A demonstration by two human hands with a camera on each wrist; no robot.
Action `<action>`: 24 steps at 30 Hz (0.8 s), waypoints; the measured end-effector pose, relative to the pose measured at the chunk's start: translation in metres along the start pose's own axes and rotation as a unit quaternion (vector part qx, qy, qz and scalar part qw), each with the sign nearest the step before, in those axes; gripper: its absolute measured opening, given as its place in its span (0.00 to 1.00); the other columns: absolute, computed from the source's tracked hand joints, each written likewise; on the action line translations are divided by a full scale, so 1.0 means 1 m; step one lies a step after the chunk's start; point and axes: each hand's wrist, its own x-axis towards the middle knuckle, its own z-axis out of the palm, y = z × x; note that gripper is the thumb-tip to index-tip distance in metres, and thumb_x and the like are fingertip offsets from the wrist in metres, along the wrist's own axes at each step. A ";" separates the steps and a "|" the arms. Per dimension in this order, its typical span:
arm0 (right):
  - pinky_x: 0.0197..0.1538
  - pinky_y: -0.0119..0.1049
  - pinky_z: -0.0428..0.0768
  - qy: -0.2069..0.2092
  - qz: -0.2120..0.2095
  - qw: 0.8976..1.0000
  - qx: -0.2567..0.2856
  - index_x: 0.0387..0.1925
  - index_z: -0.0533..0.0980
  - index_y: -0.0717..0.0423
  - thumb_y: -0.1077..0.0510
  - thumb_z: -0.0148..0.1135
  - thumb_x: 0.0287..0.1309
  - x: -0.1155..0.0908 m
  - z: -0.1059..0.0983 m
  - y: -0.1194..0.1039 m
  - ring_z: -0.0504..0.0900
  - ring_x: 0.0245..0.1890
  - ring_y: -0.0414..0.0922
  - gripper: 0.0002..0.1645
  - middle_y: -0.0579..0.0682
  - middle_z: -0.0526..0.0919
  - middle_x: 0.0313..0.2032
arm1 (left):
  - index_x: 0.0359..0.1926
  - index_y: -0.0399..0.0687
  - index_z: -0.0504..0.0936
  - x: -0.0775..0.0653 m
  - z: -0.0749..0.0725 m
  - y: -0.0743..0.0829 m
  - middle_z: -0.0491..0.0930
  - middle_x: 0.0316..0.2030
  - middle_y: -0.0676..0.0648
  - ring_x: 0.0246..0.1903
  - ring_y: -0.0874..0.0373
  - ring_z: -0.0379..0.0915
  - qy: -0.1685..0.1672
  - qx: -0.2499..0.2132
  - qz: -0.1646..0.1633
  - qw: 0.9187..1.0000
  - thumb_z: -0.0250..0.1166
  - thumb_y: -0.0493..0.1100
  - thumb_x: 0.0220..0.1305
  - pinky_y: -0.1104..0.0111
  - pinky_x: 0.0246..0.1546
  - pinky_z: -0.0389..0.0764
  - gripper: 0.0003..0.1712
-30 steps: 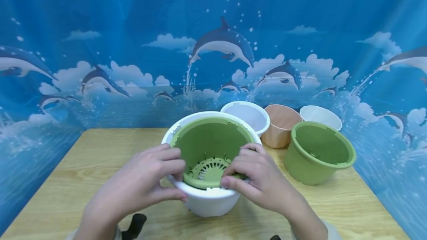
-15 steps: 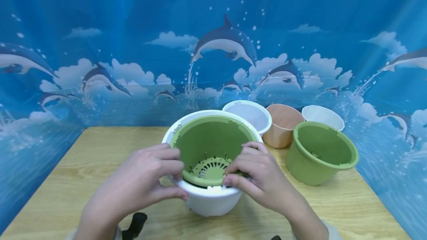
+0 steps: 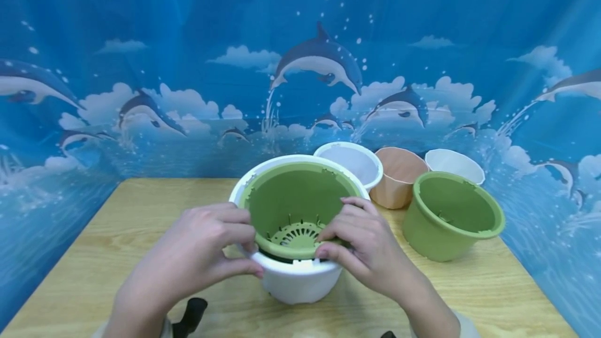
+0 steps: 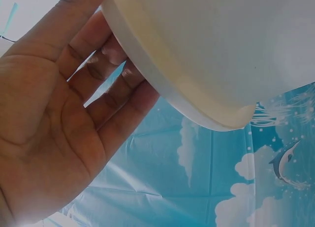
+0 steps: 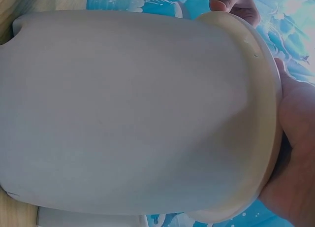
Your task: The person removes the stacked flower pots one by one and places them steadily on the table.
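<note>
A green plastic flower pot (image 3: 300, 186) with a slotted base sits nested inside a white flower pot (image 3: 300, 283) on the table. My left hand (image 3: 211, 244) holds the white pot's rim at the left, thumb outside and fingers over the edge; the left wrist view shows this hand (image 4: 64, 104) from the palm side. At the front right, my right hand (image 3: 361, 241) pinches the green pot's rim between thumb and fingers, the fingertips inside it. A dark gap shows between the two rims at the front. In the right wrist view, the white pot's wall (image 5: 123, 113) fills most of the picture.
A second green pot (image 3: 439, 241) stands on the wooden table (image 3: 141, 233) at the right. Behind are a white pot (image 3: 375, 179), an orange pot (image 3: 391, 194) and another white one (image 3: 453, 163). A dolphin-printed curtain (image 3: 188, 40) surrounds the table.
The green pot's front rim has risen a little with my right thumb, and the dark gap under it has widened. My left hand keeps its hold on the white rim.
</note>
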 end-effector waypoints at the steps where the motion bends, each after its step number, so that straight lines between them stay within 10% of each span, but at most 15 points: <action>1: 0.63 0.49 0.68 0.001 0.000 1.000 0.000 0.34 0.81 0.43 0.40 0.55 0.68 0.000 0.000 0.000 0.79 0.35 0.33 0.17 0.32 0.83 0.31 | 0.24 0.67 0.82 0.000 0.000 0.000 0.74 0.28 0.69 0.29 0.74 0.67 -0.001 -0.002 -0.001 1.000 0.75 0.65 0.45 0.74 0.30 0.76 0.14; 24: 0.66 0.42 0.66 0.037 0.000 0.999 0.014 0.35 0.81 0.45 0.39 0.53 0.69 0.001 0.000 0.001 0.79 0.34 0.33 0.18 0.35 0.83 0.32 | 0.27 0.68 0.84 0.002 0.000 0.002 0.76 0.30 0.69 0.31 0.74 0.70 -0.015 -0.016 -0.008 1.000 0.73 0.64 0.50 0.75 0.31 0.76 0.12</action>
